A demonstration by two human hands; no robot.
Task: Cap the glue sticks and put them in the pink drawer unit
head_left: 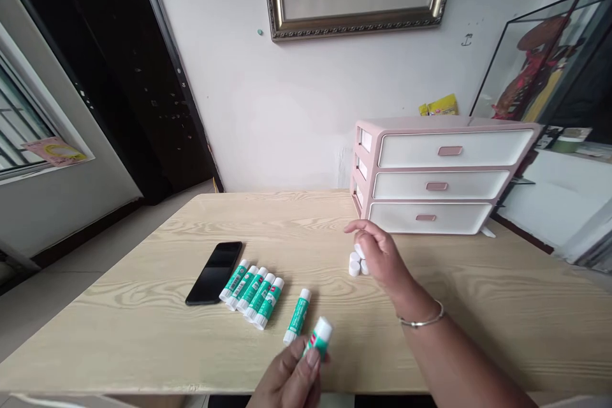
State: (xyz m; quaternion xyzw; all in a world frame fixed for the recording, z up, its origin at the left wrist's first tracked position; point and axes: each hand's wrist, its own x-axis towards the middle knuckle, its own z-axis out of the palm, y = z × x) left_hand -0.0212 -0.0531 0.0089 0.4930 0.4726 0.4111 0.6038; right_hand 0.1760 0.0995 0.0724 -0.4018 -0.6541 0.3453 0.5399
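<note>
Near the table's front edge, my left hand is closed around a green and white glue stick, its white end pointing up and away from me. Farther up the table, my right hand is over a small cluster of white caps. Its thumb and fingers are curled in on one white cap, partly hidden by the hand. Beside my left hand lies a single glue stick. A slanted row of several more glue sticks lies to the left.
A black phone lies left of the row, touching or very close to it. At the back right of the wooden table stands a pink and white drawer unit, with a yellow packet behind its top. A framed picture hangs on the wall.
</note>
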